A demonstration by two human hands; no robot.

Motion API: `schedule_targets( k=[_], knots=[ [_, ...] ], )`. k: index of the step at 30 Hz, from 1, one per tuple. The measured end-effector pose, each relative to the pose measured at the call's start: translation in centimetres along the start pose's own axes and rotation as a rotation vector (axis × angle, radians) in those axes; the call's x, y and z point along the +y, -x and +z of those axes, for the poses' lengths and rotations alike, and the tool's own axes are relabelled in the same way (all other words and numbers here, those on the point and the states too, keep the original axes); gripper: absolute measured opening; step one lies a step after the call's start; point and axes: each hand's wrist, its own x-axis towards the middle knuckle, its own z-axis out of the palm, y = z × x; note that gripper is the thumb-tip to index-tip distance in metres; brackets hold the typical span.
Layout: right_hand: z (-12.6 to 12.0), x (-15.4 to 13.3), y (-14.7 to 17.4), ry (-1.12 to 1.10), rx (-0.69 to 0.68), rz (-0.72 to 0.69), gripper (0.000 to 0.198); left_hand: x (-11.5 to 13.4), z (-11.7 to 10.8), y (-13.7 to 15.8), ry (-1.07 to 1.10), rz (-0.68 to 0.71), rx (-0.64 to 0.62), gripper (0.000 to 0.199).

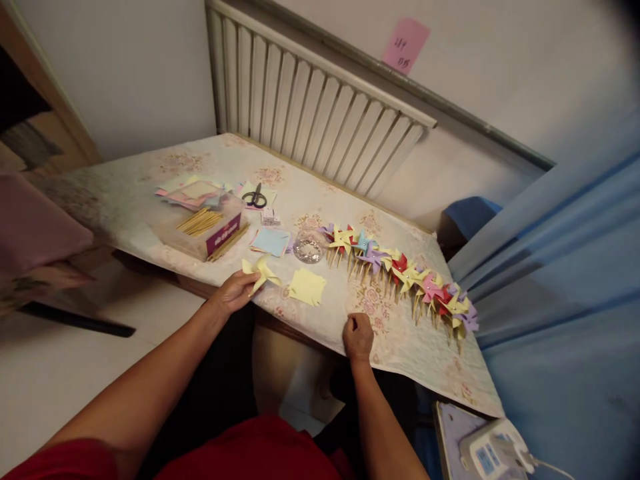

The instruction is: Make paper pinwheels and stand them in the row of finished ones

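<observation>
Pinched in the fingers of my left hand (239, 291) is a yellow paper pinwheel (262, 272), its blades folded, held just over the table's front edge. A small stack of yellow paper squares (307, 287) with slit corners lies to the right of it. My right hand (359, 336) rests closed at the table edge, fingers curled in; whatever is inside them, if anything, is hidden. Behind the yellow squares sits a round clear dish (309, 248) of small shiny pieces. Finished-looking pinwheels on sticks (400, 267) lie in a long row at the right.
A clear box (200, 233) of wooden sticks stands at the left, more sticks beside it. Blue paper squares (271, 241), black scissors (255, 197) and coloured sheets (190, 191) lie farther back. A radiator (315, 100) borders the table, a blue curtain (565, 267) its right end.
</observation>
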Motion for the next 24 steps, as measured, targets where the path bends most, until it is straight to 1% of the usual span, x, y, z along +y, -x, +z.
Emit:
schedule_targets(
  k=[5, 8, 10, 12, 14, 15, 17, 19, 21, 24],
  knots=[
    [-0.2, -0.4, 0.0, -0.016, -0.018, 0.027, 0.018, -0.1, -0.2, -0.2, -0.003, 0.000, -0.024, 0.026],
    [-0.2, -0.3, 0.2, -0.054, -0.016, 0.065, 0.019, 0.0, -0.4, -0.4, 0.003, 0.007, -0.046, 0.031],
    [-0.2, -0.2, 0.0, -0.111, -0.009, 0.154, 0.019, 0.0, -0.7, -0.5, 0.010, 0.009, -0.057, 0.033],
    [-0.2, -0.3, -0.8, -0.187, 0.027, 0.304, 0.021, 0.0, -1.1, -0.4, 0.019, 0.006, -0.068, 0.034],
    [0.0, -1.3, -2.2, -0.267, 0.067, 0.433, 0.025, 0.0, -1.6, -0.1, 0.028, -0.002, -0.087, 0.038],
    [0.2, -2.3, -3.2, -0.304, 0.071, 0.454, 0.026, 0.0, -1.9, 0.2, 0.031, -0.004, -0.100, 0.039],
    [1.1, -5.0, -5.3, -0.406, 0.002, 0.408, 0.027, -0.2, -2.6, 1.0, 0.032, -0.007, -0.131, 0.040],
    [2.5, -8.7, -7.4, -0.501, -0.112, 0.311, 0.026, -0.4, -3.3, 2.1, 0.038, -0.010, -0.174, 0.041],
    [4.5, -12.7, -9.0, -0.578, -0.256, 0.171, 0.024, -0.5, -3.8, 3.3, 0.037, -0.018, -0.208, 0.039],
    [8.2, -18.1, -10.5, -0.632, -0.387, -0.074, 0.023, -0.4, -4.2, 4.9, 0.042, -0.020, -0.263, 0.031]
  ],
)
